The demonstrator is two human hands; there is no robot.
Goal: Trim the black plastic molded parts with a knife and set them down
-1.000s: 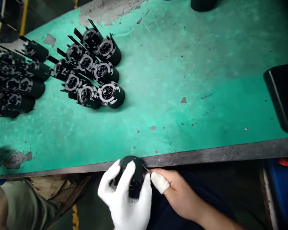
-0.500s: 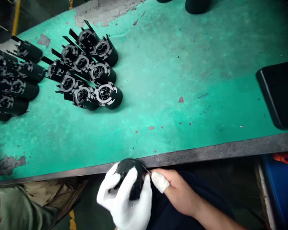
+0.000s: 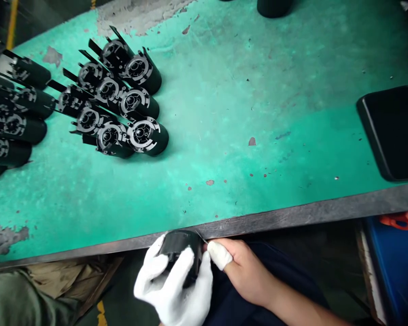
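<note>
My left hand [image 3: 180, 290], in a white glove, is wrapped round a black plastic cylindrical housing [image 3: 181, 242] at the table's front edge. Bare but for a white cover on the thumb, my right hand [image 3: 246, 269] pinches a thin metal blade [image 3: 201, 237]. Its tip lies against the right side of the housing; the handle, if any, is hidden in my fingers. Further back on the left, several similar black housings [image 3: 146, 136] stand grouped on the green table [image 3: 207, 136], with ring-shaped ends facing up.
A black smartphone-like slab [image 3: 394, 133] lies on the right of the table. Another dark cylinder [image 3: 274, 7] is at the far edge. Below right are a blue bin [image 3: 391, 267] and an orange-handled item [image 3: 401, 220]. Someone's green-clothed part [image 3: 30, 294] shows at lower left.
The view has shifted slightly, so things on the table appear a little further left. Both hands keep their hold, the blade still at the housing's right side.
</note>
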